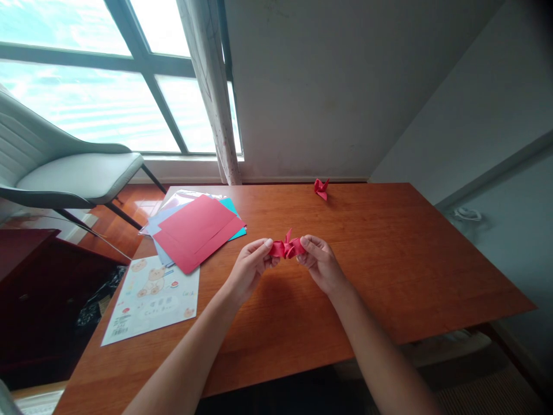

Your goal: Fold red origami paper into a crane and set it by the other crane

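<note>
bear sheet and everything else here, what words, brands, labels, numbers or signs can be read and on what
Bear sheet: large pale characters, too blurred to read.
Bear sheet, below those: Latin letters, perhaps "Cute B...", too blurred to be sure.
Barcode at its lower left: nearby print too small to read.
Held folded red paper and top red sheet: no lettering visible.

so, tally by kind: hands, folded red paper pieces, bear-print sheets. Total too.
Hands: 2 (left hand, right hand)
Folded red paper pieces: 2 (held piece between both hands, far piece near the far edge of the table)
Bear-print sheets: 1 (bear-print sheet on the table)
Total: 5
</note>
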